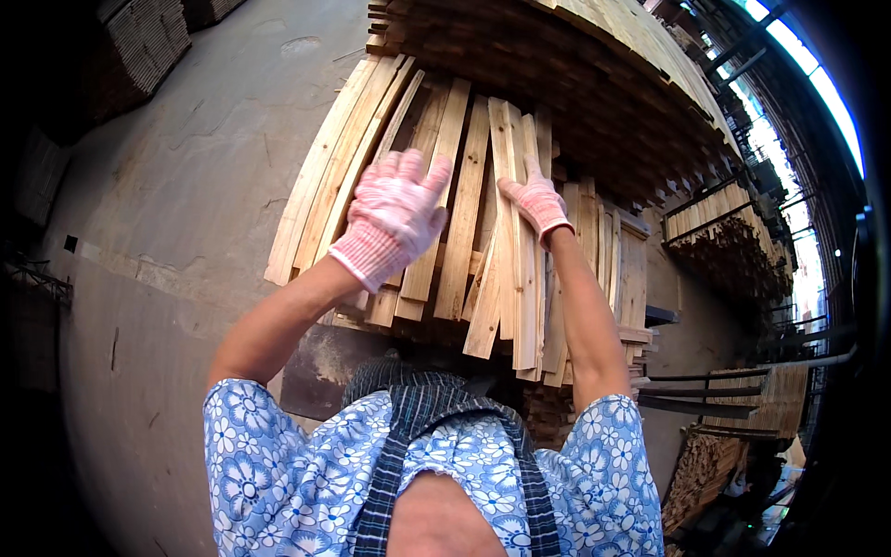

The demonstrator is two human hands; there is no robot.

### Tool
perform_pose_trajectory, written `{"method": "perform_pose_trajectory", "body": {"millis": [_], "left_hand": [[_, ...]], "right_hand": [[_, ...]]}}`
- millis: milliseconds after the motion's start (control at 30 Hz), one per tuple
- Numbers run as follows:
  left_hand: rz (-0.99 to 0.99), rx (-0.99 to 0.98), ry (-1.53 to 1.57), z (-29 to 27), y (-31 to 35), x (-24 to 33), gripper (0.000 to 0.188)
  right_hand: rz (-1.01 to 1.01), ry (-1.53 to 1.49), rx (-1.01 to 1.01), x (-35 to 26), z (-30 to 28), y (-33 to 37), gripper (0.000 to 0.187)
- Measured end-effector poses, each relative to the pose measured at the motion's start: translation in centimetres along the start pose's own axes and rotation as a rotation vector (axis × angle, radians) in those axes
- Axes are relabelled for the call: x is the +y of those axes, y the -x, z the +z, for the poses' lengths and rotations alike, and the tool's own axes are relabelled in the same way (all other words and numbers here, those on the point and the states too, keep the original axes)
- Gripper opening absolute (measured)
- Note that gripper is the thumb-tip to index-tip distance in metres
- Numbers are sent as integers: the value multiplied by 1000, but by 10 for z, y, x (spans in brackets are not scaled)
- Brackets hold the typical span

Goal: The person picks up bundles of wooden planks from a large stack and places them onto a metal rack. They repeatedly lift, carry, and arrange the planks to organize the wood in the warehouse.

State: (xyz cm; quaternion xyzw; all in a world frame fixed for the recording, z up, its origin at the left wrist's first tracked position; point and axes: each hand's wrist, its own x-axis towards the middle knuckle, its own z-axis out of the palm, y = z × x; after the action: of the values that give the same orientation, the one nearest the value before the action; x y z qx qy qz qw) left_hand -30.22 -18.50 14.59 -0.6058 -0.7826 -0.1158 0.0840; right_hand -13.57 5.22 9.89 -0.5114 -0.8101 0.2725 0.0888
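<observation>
Both my hands wear pink-and-white knit gloves over a stack of long pale wooden planks (462,213). My left hand (394,204) is over the planks left of the middle, its fingers spread and smeared by motion, with nothing held in it. Farther right, my right hand (538,200) grips a narrow wooden plank (525,288). Its thumb lies across the top and one finger stretches along the wood, while the remaining fingers are partly hidden at the right edge. Several planks under and beside this hand lie at slight angles, their near ends uneven.
A tall stack of boards (594,84) rises just beyond the planks. More timber stacks stand at the far left (139,56) and on the right (729,227). Concrete floor (186,213) stretches along the left. Dark metal bars (701,392) jut out at the lower right.
</observation>
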Motion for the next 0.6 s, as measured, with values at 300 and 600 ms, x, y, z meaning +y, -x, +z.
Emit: {"method": "perform_pose_trajectory", "body": {"millis": [300, 600], "left_hand": [[-147, -421, 457, 67, -57, 114, 71], [-252, -186, 327, 53, -58, 102, 60]], "right_hand": [[-83, -696, -73, 49, -39, -23, 101], [92, -232, 31, 78, 2, -33, 106]]}}
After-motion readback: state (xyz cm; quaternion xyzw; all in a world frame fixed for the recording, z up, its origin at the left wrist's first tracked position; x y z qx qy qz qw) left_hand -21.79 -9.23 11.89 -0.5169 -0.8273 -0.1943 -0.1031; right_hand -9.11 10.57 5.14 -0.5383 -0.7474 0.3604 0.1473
